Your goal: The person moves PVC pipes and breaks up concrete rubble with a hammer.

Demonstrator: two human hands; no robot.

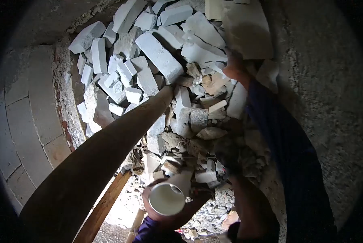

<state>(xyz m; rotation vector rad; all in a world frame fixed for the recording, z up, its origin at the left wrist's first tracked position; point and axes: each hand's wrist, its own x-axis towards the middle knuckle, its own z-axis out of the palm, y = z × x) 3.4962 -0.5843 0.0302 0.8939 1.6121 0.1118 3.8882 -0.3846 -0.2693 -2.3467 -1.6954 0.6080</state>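
My left hand (161, 216), low in the head view, is wrapped around a white open-topped cylinder that looks like a cup (167, 199). Its round rim faces up toward me, and its inside looks pale. Farther up, my right hand (237, 68) reaches out in a dark sleeve to the right edge of the rubble. Its fingers close at the edge of a broken white brick (203, 50); the fingertips are partly hidden and slightly blurred. A large pale slab (247, 30) lies just beyond that hand.
Whole and broken white bricks (159, 56) fill the upper middle, with smaller rubble (209, 133) nearer me. A thick round pole (104, 158) crosses from lower left. Below it lies a wooden plank (104, 208). Walls of brick (31, 109) and rough plaster (323, 109) stand either side.
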